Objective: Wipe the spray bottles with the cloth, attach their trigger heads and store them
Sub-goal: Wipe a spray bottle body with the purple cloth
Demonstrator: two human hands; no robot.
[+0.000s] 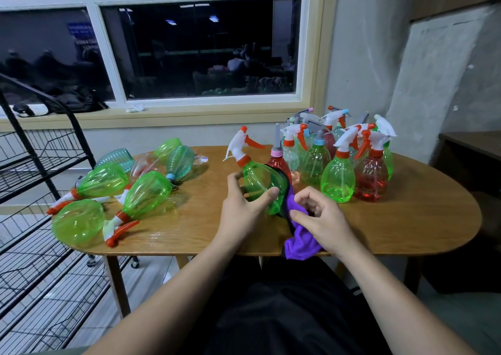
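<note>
My left hand [245, 205] grips a green spray bottle [261, 182] tilted to the left over the middle of the wooden table [406, 219]. Its white and orange trigger head [241, 144] is attached. My right hand [318, 217] holds a purple cloth [301, 242] with a dark edge against the bottle's right side; the cloth hangs over the table's front edge. Several green and teal bottles [147, 192] lie on their sides at the left. Several upright green and red bottles [337, 178] with trigger heads stand at the back right.
A black wire rack [40, 205] with several shelves stands left of the table. A window and sill run along the wall behind. A dark side table [471, 148] sits at the far right. Bare tabletop shows at the front right.
</note>
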